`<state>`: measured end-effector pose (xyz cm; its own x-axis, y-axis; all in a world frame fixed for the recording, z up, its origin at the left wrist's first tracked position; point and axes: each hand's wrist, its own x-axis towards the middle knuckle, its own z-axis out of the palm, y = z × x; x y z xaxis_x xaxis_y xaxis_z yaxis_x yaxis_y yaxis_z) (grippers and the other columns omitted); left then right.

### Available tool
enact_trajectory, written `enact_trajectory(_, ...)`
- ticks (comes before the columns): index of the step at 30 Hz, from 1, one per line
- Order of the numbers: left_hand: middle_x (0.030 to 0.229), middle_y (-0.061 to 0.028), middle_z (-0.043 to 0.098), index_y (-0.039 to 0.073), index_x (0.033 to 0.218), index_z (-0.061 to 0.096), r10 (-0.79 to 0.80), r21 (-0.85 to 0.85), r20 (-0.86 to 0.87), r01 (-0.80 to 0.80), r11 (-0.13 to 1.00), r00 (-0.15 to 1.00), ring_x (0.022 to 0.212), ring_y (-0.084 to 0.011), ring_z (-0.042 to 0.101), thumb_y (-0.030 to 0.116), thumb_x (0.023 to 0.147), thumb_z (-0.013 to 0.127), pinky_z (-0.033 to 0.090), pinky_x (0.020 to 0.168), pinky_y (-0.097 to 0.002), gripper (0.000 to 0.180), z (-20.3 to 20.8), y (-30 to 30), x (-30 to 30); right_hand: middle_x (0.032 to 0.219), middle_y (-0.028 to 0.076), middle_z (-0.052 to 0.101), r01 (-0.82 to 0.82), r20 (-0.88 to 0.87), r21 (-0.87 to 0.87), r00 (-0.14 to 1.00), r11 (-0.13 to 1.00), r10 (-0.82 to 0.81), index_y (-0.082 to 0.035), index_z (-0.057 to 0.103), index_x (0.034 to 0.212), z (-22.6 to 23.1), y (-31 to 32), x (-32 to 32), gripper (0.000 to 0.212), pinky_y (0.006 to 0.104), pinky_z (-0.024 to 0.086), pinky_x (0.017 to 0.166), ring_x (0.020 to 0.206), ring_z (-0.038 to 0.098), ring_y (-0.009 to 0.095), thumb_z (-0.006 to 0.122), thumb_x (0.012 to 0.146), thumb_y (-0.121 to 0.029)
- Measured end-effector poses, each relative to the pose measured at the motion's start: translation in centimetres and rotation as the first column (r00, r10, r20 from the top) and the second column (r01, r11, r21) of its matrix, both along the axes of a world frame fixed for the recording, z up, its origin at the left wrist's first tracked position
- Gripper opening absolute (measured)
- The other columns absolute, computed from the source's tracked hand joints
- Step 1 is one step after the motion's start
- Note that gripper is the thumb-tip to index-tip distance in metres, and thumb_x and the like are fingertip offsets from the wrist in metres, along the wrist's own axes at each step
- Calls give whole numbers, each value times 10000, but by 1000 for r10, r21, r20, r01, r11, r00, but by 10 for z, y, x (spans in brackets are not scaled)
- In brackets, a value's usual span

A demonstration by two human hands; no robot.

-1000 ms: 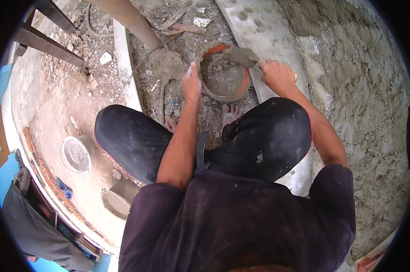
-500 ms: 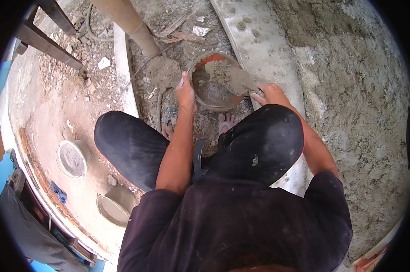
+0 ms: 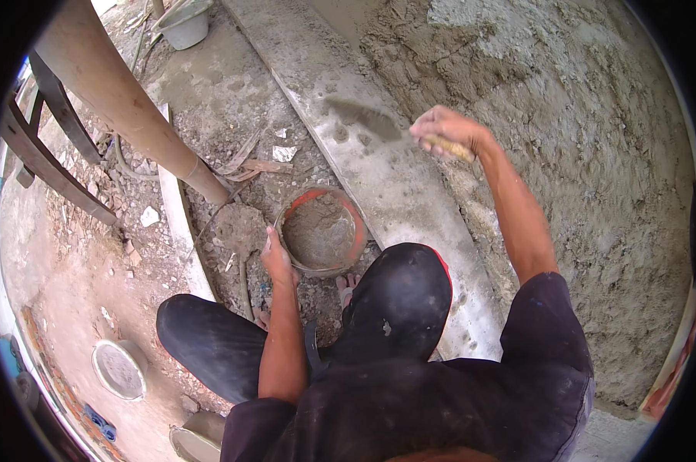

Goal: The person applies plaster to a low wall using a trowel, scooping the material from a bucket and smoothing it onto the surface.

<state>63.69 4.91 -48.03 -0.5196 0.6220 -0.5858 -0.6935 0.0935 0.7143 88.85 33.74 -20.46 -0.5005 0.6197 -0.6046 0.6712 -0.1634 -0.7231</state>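
1. Here, the right hand (image 3: 448, 135) is out to the far right, its fingers closed around the yellowish handle of a trowel (image 3: 362, 117), whose butt sticks out of the fist.
2. The trowel's blade is blurred and points left, over the pale concrete ledge (image 3: 398, 189); whether it touches the ledge cannot be told.
3. The left hand (image 3: 277, 262) is at the left side of a round bucket (image 3: 358, 232), thumb up against the rim. Its other fingers are mostly hidden, so how tightly it grips cannot be told.
4. The bucket stands on rubbly ground just left of the ledge, beyond the person's knees, with orange showing inside and grey mortar (image 3: 317, 231) in it.
5. Right of the ledge spreads a rough, mortar-coated surface (image 3: 586, 192).
6. On the far left, a thick pole (image 3: 125, 100) slants down to the ground; a grey tub (image 3: 186, 32) stands farther off.
7. On the near left are a pale bucket (image 3: 141, 359) and, nearer, a second pail (image 3: 208, 425).
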Motion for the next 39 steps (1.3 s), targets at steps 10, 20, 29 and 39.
enact_trajectory(10, 1204, -117, 618, -86, 1279, 563, -13, -71, -90, 6, 997, 996, 1069, -170, 560, 405, 1025, 499, 437, 959, -322, 557, 8, 7, 4, 708, 170, 614, 166, -6, 844, 954, 510, -300, 35, 624, 888, -31, -25, -19, 400, 422, 462, 646, 641, 593, 278, 607, 939, -362)
enact_trajectory(20, 1167, -111, 632, -81, 1241, 582, -19, -85, -75, 12, 996, 997, 1019, -180, 586, 391, 1031, 492, 462, 927, -326, 525, 20, 5, 6, 1000, 281, 668, 71, 241, 749, 897, 659, -371, 51, 519, 1125, -153, 37, -86, 421, 520, 502, 849, 970, 641, 445, 662, 882, -261)
enact_trajectory(29, 1160, -97, 627, -102, 1237, 584, -3, -126, -72, -6, 992, 997, 1016, -156, 566, 357, 1031, 506, 451, 911, -296, 509, 23, 1, 4, 1107, 257, 656, -26, 430, 624, 846, 781, -316, 26, 535, 1128, -203, 103, -84, 398, 498, 495, 881, 1061, 629, 407, 645, 881, -266)
enact_trajectory(39, 1149, -99, 635, -112, 1228, 593, -19, -234, -192, -27, 972, 981, 1021, -152, 562, 369, 1021, 526, 445, 917, -292, 528, 9, 1, 4, 910, 198, 708, 152, 130, 869, 847, 470, -515, 3, 602, 1085, -152, 173, -95, 364, 439, 537, 746, 798, 704, 344, 686, 846, -259)
